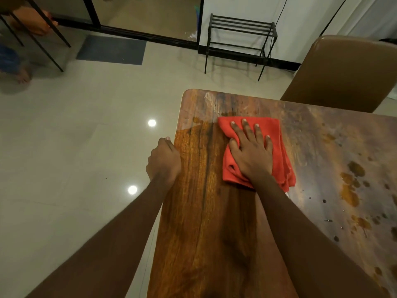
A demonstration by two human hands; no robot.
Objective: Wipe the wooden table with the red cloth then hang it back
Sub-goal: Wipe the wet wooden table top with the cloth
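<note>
**Right hand flat on red cloth, wooden surface**

1. Red cloth: folded into a rough pad and lying on the wooden surface, near its far left corner. Its layered edges show along the side nearest the person.
2. Right hand: lies palm down on top of the red cloth. The fingers are straight and spread, pointing away from the person, and the fingertips stop just short of the cloth's far edge. The hand presses; it does not pinch or curl round the fabric.
3. Left hand: left of the red cloth and well apart from it. It grips the left edge of the surface, with the fingers curled over the rim and the thumb on top.
4. Surface condition: the strip left of and nearer than the red cloth looks dark and glossy. Right of the cloth, the wood is dull and carries orange-brown spots and small droplets.
5. Surroundings: beyond the red cloth, a brown chair stands at the far side of the surface. Further beyond, a black metal rack stands against the wall. A dark mat lies on the tiled floor, far left of the cloth.
</note>
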